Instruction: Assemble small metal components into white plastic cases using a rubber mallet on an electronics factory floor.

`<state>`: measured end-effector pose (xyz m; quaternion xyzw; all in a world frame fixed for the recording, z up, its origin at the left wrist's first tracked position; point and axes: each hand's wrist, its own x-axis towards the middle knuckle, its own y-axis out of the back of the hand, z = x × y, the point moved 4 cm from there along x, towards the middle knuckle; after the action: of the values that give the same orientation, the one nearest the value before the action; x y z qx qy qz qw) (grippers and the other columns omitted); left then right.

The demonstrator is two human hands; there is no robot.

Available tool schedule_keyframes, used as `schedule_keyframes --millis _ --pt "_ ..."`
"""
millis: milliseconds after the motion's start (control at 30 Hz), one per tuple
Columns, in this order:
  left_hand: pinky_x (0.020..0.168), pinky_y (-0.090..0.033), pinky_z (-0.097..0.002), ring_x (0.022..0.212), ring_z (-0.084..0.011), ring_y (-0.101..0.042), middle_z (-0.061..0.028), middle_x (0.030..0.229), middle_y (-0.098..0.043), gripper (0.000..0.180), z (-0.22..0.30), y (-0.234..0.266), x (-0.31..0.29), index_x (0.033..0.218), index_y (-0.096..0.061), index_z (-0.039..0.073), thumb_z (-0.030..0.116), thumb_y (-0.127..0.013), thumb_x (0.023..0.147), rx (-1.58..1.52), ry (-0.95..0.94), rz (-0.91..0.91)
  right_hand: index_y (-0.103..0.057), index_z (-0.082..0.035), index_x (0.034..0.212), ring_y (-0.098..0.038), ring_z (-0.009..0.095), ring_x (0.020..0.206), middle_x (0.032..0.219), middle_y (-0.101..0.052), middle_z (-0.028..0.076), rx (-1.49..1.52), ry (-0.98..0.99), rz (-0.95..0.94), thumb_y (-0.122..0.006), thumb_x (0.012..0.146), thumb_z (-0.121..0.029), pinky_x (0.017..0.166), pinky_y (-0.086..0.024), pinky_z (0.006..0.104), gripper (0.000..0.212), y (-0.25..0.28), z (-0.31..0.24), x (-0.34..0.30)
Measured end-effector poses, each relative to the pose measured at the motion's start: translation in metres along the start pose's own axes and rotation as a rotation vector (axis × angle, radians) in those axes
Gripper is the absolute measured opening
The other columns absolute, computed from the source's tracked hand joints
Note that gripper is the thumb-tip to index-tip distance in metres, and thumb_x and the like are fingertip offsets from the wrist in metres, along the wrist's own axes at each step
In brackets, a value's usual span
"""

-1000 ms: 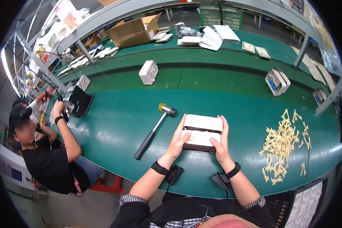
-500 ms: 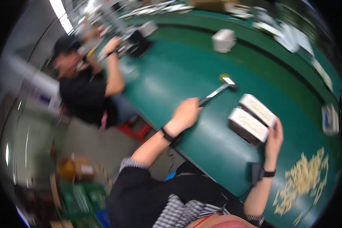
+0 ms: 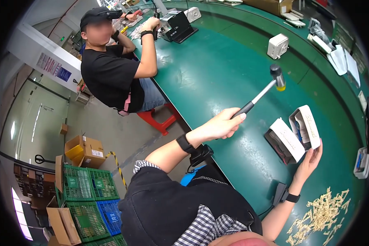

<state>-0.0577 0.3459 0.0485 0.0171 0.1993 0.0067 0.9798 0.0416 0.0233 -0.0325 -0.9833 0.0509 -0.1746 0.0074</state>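
Observation:
My left hand (image 3: 223,124) is wrapped round the black handle of a mallet (image 3: 261,92). Its head, black at one end and yellow at the other, is raised above the green table. By my right hand (image 3: 308,165) are two white plastic housings with gold lettering on top. The farther housing (image 3: 312,132) is tipped on its side, showing a hollow inside with something blue; my right fingers grip its near end. Beside it, the second housing (image 3: 287,142) has a white top and a dark side; whether my fingers touch it too, I cannot tell.
Small cream-coloured pieces (image 3: 320,217) lie heaped at the right. A white box-shaped device (image 3: 278,46) stands farther back, and a white tray (image 3: 361,163) sits at the right edge. Across the left, a person (image 3: 110,78) works beside a black machine (image 3: 176,26).
The mallet head has risen and moved right with my left hand. The farther housing has turned onto its side, opening away from the other. The view has shifted and is sharper.

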Motion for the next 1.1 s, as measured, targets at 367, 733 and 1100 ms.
schedule_keyframes --millis 367,733,1100 --pt "0.049 -0.033 -0.0217 0.055 -0.0042 -0.037 0.0052 0.066 -0.04 0.027 0.061 -0.033 -0.043 0.096 -0.051 0.005 0.031 -0.046 0.101 0.191 -0.502 -0.121 -0.035 0.003 0.142 -0.043 0.022 0.13 0.14 -0.045 0.015 0.034 0.009 -0.093 -0.051 0.094 0.002 0.109 -0.033 0.0344 0.051 0.002 0.0 0.002" --pt "0.049 -0.034 -0.0212 0.056 -0.0047 -0.042 0.0034 0.066 -0.044 0.04 0.056 -0.049 -0.026 0.094 -0.051 0.002 0.042 -0.052 0.097 0.195 -0.331 -0.13 -0.035 0.004 0.141 -0.044 0.022 0.129 0.138 -0.046 0.014 0.129 -0.06 -0.07 -0.056 0.09 0.003 0.108 -0.034 0.0341 0.055 0.0 0.002 0.0" --pt "0.048 -0.034 -0.0243 0.053 -0.0042 -0.041 0.0039 0.063 -0.044 0.028 0.036 -0.054 -0.005 0.094 -0.051 0.001 0.028 -0.047 0.1 0.373 -0.262 -0.256 -0.035 0.004 0.14 -0.043 0.024 0.132 0.138 -0.046 0.016 0.139 -0.114 -0.115 -0.057 0.089 0.003 0.109 -0.033 0.0351 0.056 -0.013 -0.02 0.003"
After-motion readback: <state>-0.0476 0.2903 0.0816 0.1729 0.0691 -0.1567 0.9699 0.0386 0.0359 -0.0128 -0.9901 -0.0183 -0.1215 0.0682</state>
